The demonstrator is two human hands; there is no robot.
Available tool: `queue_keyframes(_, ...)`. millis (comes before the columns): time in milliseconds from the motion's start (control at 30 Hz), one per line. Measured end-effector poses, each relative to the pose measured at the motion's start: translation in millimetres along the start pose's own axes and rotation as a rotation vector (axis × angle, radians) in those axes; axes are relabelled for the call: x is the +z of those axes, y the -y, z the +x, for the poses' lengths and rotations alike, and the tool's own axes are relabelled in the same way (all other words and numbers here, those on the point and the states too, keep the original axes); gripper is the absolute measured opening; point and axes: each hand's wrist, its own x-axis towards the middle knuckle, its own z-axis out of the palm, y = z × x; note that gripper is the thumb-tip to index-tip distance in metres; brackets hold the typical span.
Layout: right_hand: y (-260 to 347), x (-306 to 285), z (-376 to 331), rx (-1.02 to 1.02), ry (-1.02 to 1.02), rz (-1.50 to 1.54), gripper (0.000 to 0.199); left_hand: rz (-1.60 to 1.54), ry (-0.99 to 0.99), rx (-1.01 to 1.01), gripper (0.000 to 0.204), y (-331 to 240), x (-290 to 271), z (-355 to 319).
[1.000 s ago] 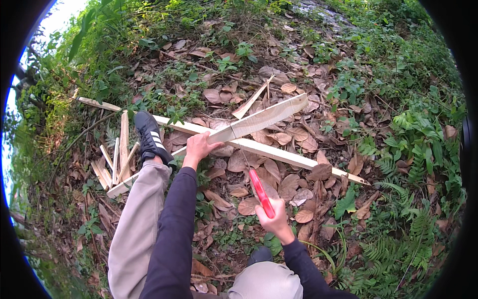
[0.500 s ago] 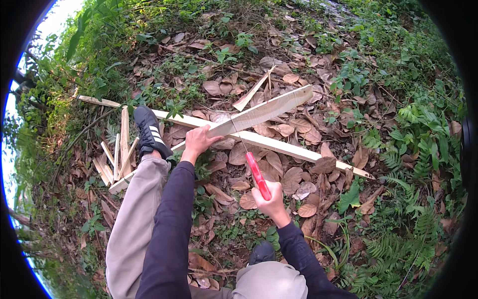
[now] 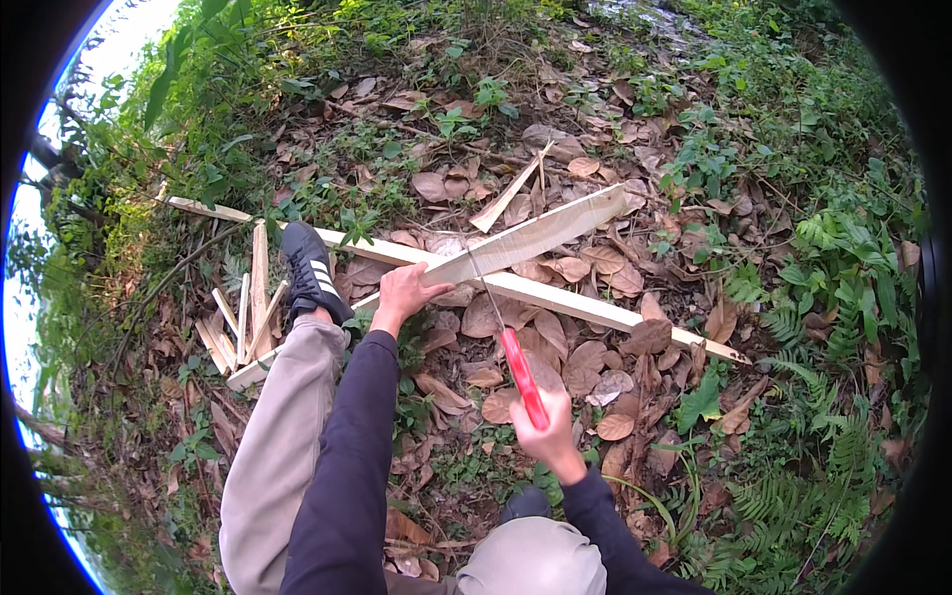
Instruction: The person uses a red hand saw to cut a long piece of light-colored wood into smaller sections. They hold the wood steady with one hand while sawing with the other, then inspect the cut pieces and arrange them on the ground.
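Note:
A pale wooden board [image 3: 555, 231] lies slantwise across a long wooden strip [image 3: 585, 305] on the leafy ground. My left hand [image 3: 404, 294] is closed around the board just left of where the two cross. In my right hand [image 3: 548, 434] is a hand saw [image 3: 519, 369] with a red handle, gripped at the handle's near end. Its thin blade runs up and away to the board and rests across it, a little right of my left hand. My left shoe [image 3: 314, 272], black with white stripes, presses on the wood at the left.
Several short wood sticks [image 3: 244, 315] lie left of my shoe. A split piece of wood [image 3: 512, 188] rests on dry leaves beyond the board. Green plants [image 3: 833, 258] and ferns grow along the right, with dense bushes [image 3: 213, 119] at the far left.
My right hand has drawn the saw back toward me, so less of the red handle is near the board. My left hand keeps its hold; the whole view has shifted slightly.

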Motion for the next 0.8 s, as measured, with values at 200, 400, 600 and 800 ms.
queue_keyframes(200, -18, -14, 18, -0.018, -0.043, -0.05, 0.028, -0.02, -0.063, 0.026, 0.069, -10, 3, -4)
queue_keyframes(400, -2, 0, 5, -0.062, -0.013, -0.085, 0.025, 0.004, -0.03, 0.025, 0.072, -2, 0, -3)
queue_keyframes(600, 2, -18, -49, 0.006, -0.003, -0.098, 0.023, -0.021, 0.007, -0.004, 0.073, -16, -4, 1)
queue_keyframes(800, -8, -16, -6, 0.007, 0.046, -0.081, 0.026, -0.039, 0.074, -0.034, 0.075, 2, -9, 4)
